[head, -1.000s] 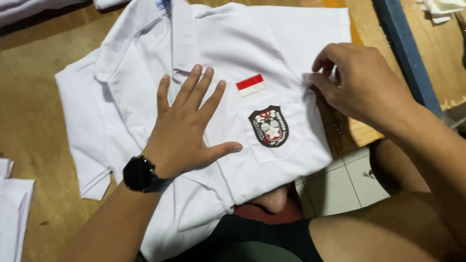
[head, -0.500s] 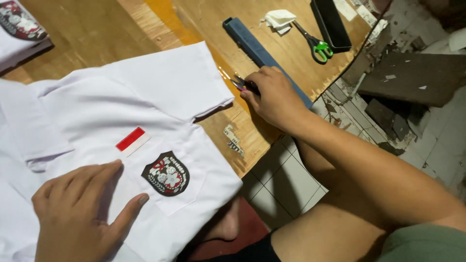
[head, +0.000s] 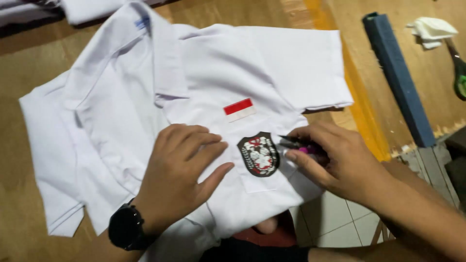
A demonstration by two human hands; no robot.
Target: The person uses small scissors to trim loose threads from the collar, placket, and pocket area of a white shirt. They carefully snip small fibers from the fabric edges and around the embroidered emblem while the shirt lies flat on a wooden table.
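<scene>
Since half a second ago the right hand (head: 340, 162) has come in from the counter (head: 29, 58) edge, its grip closed on what seems a small pen (head: 298, 145) pointing left at the crest (head: 258, 154). The left hand (head: 182, 170) lies flat and open on the white shirt (head: 218, 73), whose collar points far.

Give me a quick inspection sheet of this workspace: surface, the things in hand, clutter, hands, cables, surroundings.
Surface: wooden board with a yellow strip along its right part.
Things in hand: white short-sleeved shirt lies spread flat; shield badge on its chest pocket, red-and-white patch above it.
Clutter: long blue bar, crumpled white scrap, green-handled scissors at the right edge, more white cloth at the top.
Hands: left hand, with a black wristwatch, presses flat on the shirt; right hand pinches a small dark tool with a pink part beside the badge.
Cables: nothing seen.
Surroundings: pale tiled floor below the board.
</scene>
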